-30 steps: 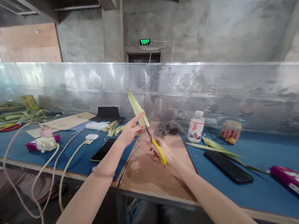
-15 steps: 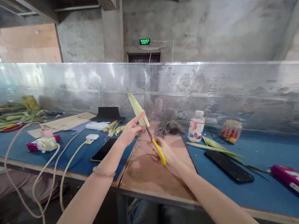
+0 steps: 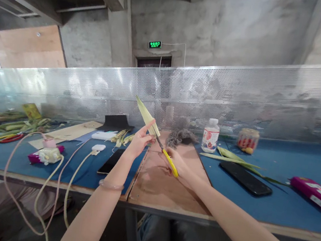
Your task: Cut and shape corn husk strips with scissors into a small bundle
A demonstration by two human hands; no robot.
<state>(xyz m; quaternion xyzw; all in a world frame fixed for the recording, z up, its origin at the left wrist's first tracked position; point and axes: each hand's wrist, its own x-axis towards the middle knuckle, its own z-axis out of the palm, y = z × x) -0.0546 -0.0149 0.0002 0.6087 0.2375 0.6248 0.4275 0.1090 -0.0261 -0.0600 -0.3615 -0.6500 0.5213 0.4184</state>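
Hardly anything has shifted over the last second: both hands hold the same pose above the brown board (image 3: 163, 185), so I judge the cut to be paused or only creeping along. My left hand (image 3: 140, 141) pinches the pale green leaf strip (image 3: 146, 116) between thumb and curled fingers, forefinger stretched up along it, the pointed tip rising away past the fingertips. My right hand (image 3: 179, 164) is closed through the handles of the yellow scissors (image 3: 169, 160), whose blades reach to the leaf's lower end just beside the left thumb; whether they bite I cannot tell. Beyond the right knuckles stand a white bottle (image 3: 210, 135) and a jar (image 3: 248, 140); a black phone (image 3: 245, 179) lies farther right.
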